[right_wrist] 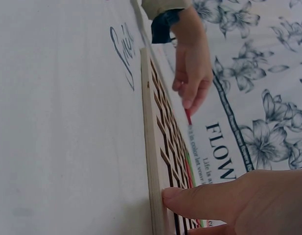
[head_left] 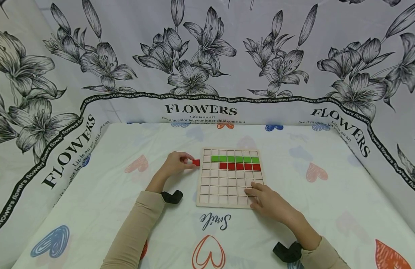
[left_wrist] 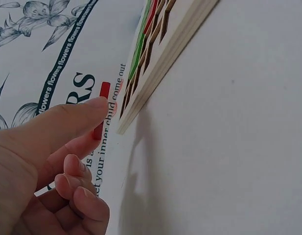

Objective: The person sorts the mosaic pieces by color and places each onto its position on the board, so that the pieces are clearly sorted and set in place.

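Note:
My left hand (head_left: 175, 163) pinches a small red square tile (head_left: 196, 162) between thumb and fingertips, just off the left edge of a wooden grid board (head_left: 224, 205). In the left wrist view the tile (left_wrist: 105, 89) is seen edge-on, its middle covered by the thumb. Several green tiles (head_left: 231, 159) fill a row of the board from the second column to the right side. Below them, several red tiles (head_left: 239, 166) run from the third column rightward. The right hand (head_left: 269, 201) rests on the board's lower right part, fingers extended, thumb (right_wrist: 177, 196) touching the frame.
A white cloth (head_left: 93, 209) printed with hearts and the word Smile covers the table. Behind and at both sides hangs a white curtain (head_left: 207, 84) with black flowers. Black wrist bands (head_left: 172, 197) sit at both cuffs.

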`<state>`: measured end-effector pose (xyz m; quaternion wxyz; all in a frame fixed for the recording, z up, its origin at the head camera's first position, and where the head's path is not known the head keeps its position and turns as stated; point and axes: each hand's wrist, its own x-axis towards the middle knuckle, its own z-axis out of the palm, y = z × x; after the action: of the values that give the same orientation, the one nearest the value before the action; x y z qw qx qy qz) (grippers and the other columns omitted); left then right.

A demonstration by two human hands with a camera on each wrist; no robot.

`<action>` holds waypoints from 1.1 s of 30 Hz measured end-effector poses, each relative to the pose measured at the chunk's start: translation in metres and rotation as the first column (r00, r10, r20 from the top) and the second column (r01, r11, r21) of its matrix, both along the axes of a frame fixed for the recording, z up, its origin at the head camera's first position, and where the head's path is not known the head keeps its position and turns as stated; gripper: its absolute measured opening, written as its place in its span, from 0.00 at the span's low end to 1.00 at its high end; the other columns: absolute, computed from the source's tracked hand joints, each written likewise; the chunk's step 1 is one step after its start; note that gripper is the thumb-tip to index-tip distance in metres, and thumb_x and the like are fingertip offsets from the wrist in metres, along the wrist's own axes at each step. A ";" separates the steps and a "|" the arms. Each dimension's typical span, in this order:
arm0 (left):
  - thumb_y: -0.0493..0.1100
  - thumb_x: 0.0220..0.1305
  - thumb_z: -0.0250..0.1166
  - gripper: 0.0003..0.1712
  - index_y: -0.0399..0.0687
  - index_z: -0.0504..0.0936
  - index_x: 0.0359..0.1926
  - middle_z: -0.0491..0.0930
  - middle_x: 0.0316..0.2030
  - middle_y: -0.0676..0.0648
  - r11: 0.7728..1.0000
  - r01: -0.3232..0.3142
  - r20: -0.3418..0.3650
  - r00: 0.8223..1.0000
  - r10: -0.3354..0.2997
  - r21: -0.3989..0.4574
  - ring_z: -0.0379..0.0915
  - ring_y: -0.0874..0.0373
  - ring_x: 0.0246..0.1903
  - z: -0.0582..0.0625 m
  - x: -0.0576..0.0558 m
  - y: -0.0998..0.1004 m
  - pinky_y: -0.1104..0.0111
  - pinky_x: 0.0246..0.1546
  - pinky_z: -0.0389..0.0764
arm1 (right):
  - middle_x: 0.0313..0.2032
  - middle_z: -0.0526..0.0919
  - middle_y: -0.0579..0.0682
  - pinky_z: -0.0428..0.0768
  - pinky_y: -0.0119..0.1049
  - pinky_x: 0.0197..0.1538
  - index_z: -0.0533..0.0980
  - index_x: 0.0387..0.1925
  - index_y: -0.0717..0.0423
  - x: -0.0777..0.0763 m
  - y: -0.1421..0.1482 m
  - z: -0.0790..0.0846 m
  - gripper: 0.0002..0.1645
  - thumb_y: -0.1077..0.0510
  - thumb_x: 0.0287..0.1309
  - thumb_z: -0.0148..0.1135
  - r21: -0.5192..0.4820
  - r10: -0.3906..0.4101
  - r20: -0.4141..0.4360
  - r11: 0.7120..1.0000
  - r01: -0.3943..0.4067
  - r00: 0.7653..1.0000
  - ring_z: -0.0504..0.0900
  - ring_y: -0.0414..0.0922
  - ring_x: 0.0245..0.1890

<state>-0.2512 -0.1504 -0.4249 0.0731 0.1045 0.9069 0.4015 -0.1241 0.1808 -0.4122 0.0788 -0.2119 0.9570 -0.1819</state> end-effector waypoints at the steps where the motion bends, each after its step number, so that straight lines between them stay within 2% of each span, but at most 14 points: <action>1: 0.42 0.54 0.72 0.16 0.39 0.84 0.42 0.69 0.24 0.52 1.000 0.000 0.001 1.000 0.000 0.000 0.62 0.61 0.25 0.000 0.000 0.001 0.73 0.25 0.63 | 0.64 0.71 0.65 0.73 0.58 0.60 0.75 0.58 0.59 0.000 0.000 0.000 0.25 0.59 0.58 0.64 0.000 0.001 -0.002 1.000 -0.001 1.000 0.70 0.64 0.64; 11: 0.43 0.53 0.73 0.16 0.40 0.85 0.42 0.70 0.24 0.51 1.000 -0.003 -0.010 1.000 0.003 -0.021 0.62 0.61 0.26 -0.001 0.000 0.005 0.73 0.27 0.63 | 0.63 0.72 0.66 0.74 0.58 0.60 0.76 0.58 0.59 -0.001 0.001 0.000 0.26 0.59 0.57 0.65 0.005 0.004 -0.013 1.000 -0.004 1.000 0.71 0.64 0.64; 19: 0.43 0.53 0.73 0.16 0.41 0.85 0.42 0.70 0.24 0.52 1.000 -0.001 -0.005 1.000 0.001 -0.012 0.62 0.60 0.26 0.001 0.001 0.010 0.73 0.27 0.63 | 0.64 0.71 0.65 0.73 0.58 0.61 0.75 0.59 0.58 0.000 0.001 -0.001 0.26 0.59 0.58 0.64 0.004 -0.002 0.003 1.000 0.002 1.000 0.70 0.64 0.64; 33: 0.42 0.53 0.73 0.15 0.40 0.85 0.41 0.70 0.24 0.51 1.000 0.020 -0.022 1.000 -0.019 0.011 0.62 0.60 0.25 0.002 0.000 0.022 0.73 0.27 0.63 | 0.63 0.72 0.65 0.74 0.57 0.60 0.76 0.57 0.59 0.000 0.001 -0.002 0.25 0.59 0.57 0.65 0.001 0.013 -0.020 1.000 -0.013 1.000 0.72 0.64 0.63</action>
<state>-0.2513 -0.1280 -0.4228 0.0663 0.1183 0.9043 0.4047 -0.1243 0.1822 -0.4138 0.0706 -0.2200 0.9563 -0.1790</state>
